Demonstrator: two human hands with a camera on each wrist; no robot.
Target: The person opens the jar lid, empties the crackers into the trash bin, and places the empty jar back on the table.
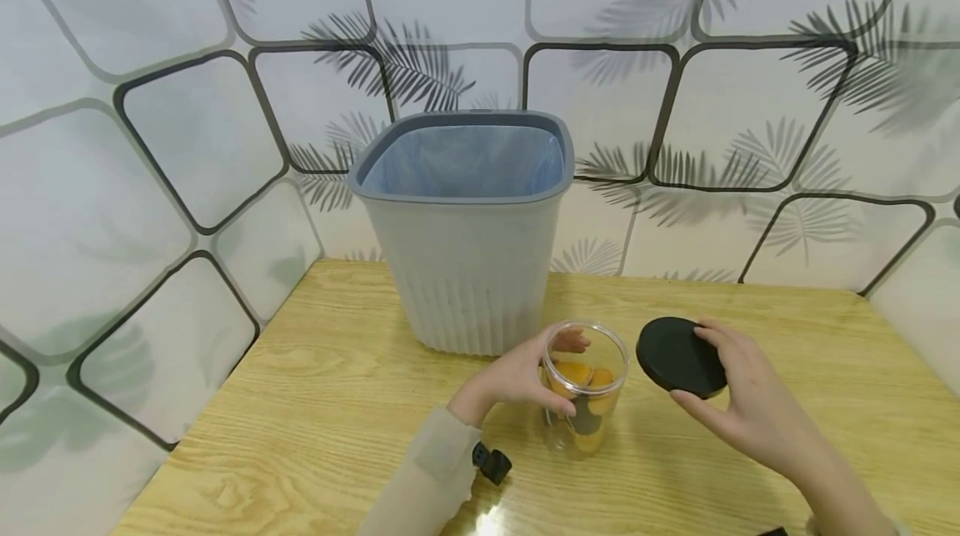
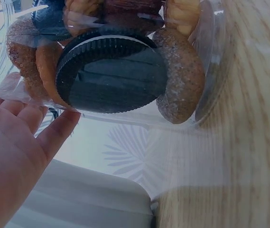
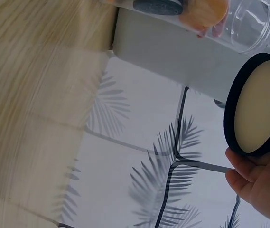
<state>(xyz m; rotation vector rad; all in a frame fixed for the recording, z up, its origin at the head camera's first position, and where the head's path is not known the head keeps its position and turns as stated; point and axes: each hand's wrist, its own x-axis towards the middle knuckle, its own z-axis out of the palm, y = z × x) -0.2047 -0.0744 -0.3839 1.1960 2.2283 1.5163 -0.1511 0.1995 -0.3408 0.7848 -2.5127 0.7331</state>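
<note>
A clear plastic jar [image 1: 553, 429] with an uncovered mouth stands upright on the wooden table, in front of the bin. Inside it are several cookies, among them a black sandwich cookie [image 2: 113, 76] and a curved brown sugared one [image 2: 181, 76]. My left hand [image 1: 521, 378] grips the jar from its left side, thumb in front and fingers around the back. To the right of the jar, my right hand [image 1: 757, 403] holds a round black lid [image 1: 678, 357] by its edge, tilted and apart from the jar. The lid's pale inner face shows in the right wrist view.
A grey bin [image 1: 468, 269] with a darker rim and a bluish liner stands right behind the jar. The wooden table [image 1: 300, 403] ends at a wall [image 1: 600, 119] with a leaf and rounded-block pattern. A black strap [image 1: 491, 463] sits at the left wrist.
</note>
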